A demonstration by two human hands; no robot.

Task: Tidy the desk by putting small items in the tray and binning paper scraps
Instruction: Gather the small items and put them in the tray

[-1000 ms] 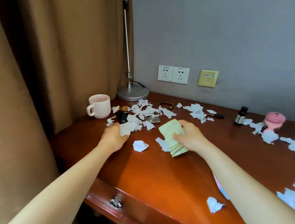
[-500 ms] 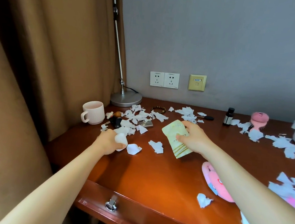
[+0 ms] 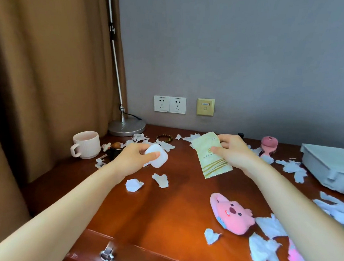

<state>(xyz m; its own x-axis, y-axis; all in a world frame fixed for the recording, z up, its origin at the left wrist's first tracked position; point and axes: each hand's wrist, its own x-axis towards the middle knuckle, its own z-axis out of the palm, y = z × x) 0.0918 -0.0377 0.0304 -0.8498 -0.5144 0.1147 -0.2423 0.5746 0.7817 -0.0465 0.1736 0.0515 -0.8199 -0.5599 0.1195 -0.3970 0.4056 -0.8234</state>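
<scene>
Lifted since before, left grip [image 3: 132,160] holds a white case [image 3: 158,157], right grip [image 3: 232,153] pinches a packet [image 3: 212,167]

Mug [image 3: 86,144] stands left of the left hand [image 3: 133,158]; tray [image 3: 318,162] lies right of the right hand [image 3: 233,151]; plush toy [image 3: 232,215] lies before it, on the bench [image 3: 170,212].

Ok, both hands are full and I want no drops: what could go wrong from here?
1. The left hand holds the smooth white case mostly with its fingertips, and the grey tray sits far to the right. The case might slip on the way across.
2. The right hand pinches the pale green packet near its top. Its forearm crosses above the pink plush toy and the paper scraps, and could sweep scraps off the desk's front edge.
</scene>
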